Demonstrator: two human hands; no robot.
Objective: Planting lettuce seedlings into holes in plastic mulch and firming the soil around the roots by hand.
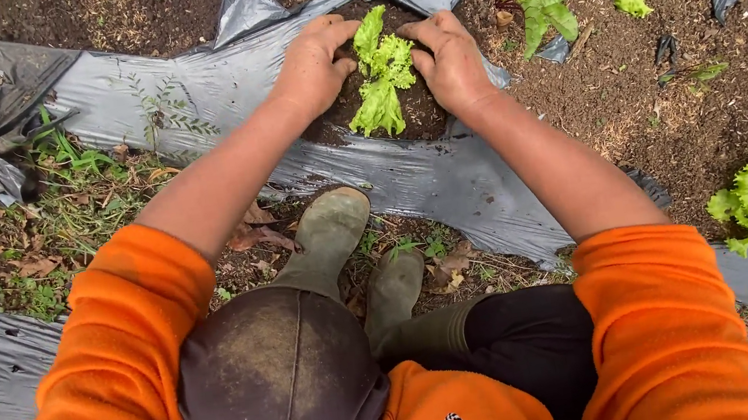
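lettuce seedling (pixel 382 77) between hands | left hand (pixel 312 65), right hand (pixel 449 61) grip: curled, pressing soil (pixel 423 110) beside it

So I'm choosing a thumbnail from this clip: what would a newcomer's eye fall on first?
First, the small bright green lettuce seedling at top centre, set in dark soil showing through a hole in the grey plastic mulch sheet. The soil-smeared left hand and right hand press the earth on either side of it. Next, the vivid orange fleece sleeves filling the bottom, with muddy olive rubber boots between them.
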